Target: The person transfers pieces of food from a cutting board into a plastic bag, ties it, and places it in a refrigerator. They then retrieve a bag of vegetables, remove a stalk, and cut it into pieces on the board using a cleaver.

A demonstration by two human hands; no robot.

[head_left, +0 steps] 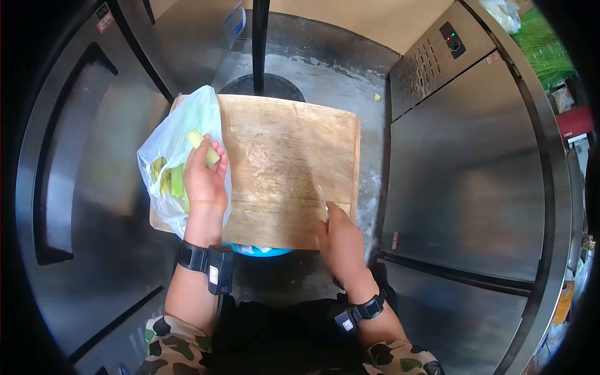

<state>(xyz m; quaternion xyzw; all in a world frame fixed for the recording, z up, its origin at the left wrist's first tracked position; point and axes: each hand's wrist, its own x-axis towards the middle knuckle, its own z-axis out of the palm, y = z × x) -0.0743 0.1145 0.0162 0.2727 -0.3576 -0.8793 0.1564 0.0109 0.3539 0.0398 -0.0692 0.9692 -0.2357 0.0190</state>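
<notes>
My left hand (206,178) is closed round a short, pale green, peeled-looking vegetable piece (195,137), just above a thin white plastic bag (203,106). More green vegetable pieces (177,181) show through the bag, which lies on the left side of a wooden cutting board (269,150). Over the board's right side, my right hand (342,240) grips a knife (320,187). Its blade is thin and faint in this view, pointing away from me, and the handle is hidden in my fingers.
Beneath the board's near edge shows the rim of a blue basin (262,252). Steel cabinets stand on the left (106,156) and right (462,162). A black pole (260,50) rises behind the board. Green vegetables (544,50) lie at the upper right.
</notes>
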